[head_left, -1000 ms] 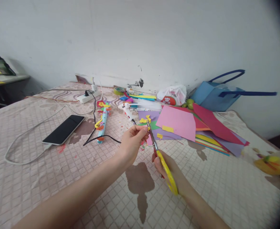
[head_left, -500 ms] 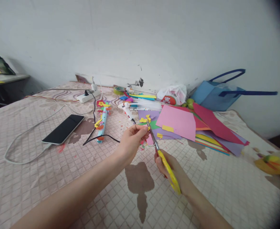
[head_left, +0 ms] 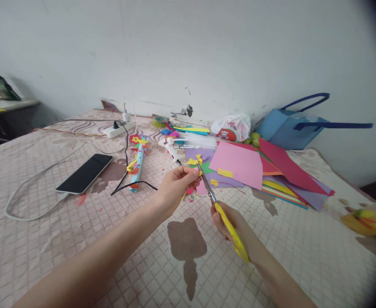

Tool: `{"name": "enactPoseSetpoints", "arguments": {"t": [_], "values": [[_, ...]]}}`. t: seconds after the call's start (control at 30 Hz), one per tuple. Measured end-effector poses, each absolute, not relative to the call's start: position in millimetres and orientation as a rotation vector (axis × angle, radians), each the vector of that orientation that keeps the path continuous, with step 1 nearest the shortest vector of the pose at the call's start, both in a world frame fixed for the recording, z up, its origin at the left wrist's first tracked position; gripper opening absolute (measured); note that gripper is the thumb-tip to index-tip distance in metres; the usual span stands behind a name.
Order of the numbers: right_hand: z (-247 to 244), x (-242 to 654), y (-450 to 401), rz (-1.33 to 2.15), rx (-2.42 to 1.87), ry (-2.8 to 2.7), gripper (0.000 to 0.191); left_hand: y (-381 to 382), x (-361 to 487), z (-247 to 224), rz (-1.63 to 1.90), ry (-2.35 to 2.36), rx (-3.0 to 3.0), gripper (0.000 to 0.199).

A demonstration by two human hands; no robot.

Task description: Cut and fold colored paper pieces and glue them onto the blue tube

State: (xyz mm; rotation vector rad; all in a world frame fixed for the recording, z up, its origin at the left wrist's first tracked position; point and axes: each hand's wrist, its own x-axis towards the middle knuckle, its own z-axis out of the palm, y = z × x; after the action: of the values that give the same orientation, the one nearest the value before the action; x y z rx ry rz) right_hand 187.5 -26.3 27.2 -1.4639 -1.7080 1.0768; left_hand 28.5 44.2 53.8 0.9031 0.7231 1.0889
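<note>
My left hand (head_left: 178, 186) pinches a small yellow paper piece (head_left: 200, 173), mostly hidden by the fingers. In my right hand (head_left: 231, 220) is a pair of yellow-handled scissors (head_left: 228, 222), its blades pointing up and left to the paper at my left fingertips. Whether the blades are parted is hard to make out. Just beyond the tips, yellow cut-out pieces (head_left: 192, 161) lie on a purple sheet (head_left: 203, 153). A white glue gun (head_left: 171, 149) rests behind my left hand. To the left lies a light blue strip decorated with colourful pieces (head_left: 138, 164).
Stacked coloured sheets (head_left: 239, 164) spread out on the right, near a blue bag (head_left: 290, 126) and a white plastic bag (head_left: 231, 128). On the left are a phone (head_left: 85, 173) with a cable and a power strip (head_left: 119, 129). A black cord (head_left: 126, 171) crosses the cloth.
My right hand and the scissors have shifted slightly down and right, the handle most. My left hand stays nearly in place with the yellow piece.
</note>
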Motion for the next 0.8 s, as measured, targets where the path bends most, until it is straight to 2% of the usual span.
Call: {"name": "enactPoseSetpoints", "arguments": {"t": [0.3, 0.6, 0.8], "values": [[30, 191, -26, 1.02, -1.547, -1.761, 0.032, 51, 20, 54, 1.023, 0.672, 0.968, 0.016], [25, 195, -24, 1.017, -1.555, -1.781, 0.037, 58, 14, 50, 0.974, 0.658, 1.034, 0.019], [15, 204, -22, 1.148, -1.419, -1.836, 0.039, 61, 13, 50, 0.946, 0.657, 1.033, 0.02]]}}
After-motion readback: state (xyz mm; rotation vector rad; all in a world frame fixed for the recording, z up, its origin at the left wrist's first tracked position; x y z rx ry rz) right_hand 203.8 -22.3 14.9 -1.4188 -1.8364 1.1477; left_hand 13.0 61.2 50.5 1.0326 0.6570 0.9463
